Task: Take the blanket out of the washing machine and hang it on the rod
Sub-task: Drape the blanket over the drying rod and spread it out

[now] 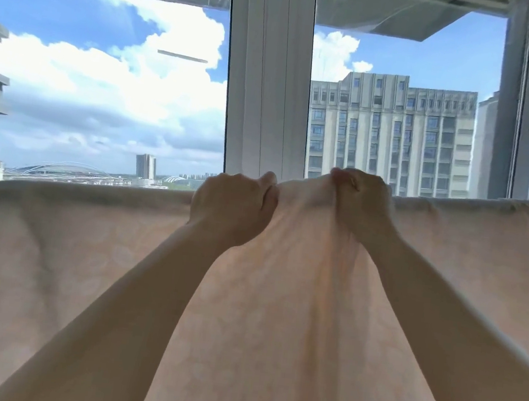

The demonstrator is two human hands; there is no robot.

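From the head camera, a pale pink blanket (pixel 84 262) fills the lower half of the view. Its top edge runs in a long line from the left side to the right, draped as if over a rod, though the rod itself is hidden under the cloth. The fabric carries a faint woven pattern and light comes through it.

Both bare arms reach forward and up to the middle of that top edge. The left hand (pixel 231 206) has its fingers curled round a fold of the blanket, thumb on top. The right hand (pixel 360 199) grips the blanket just beside it, fingers bunched tight over a raised peak of cloth. Between the two hands the fabric stands slightly higher than the rest of the edge, and long creases fall from there toward the camera.

Behind the blanket stands a white window frame (pixel 270 79). Through the glass show blue sky with clouds and a tall grey building (pixel 389 132).
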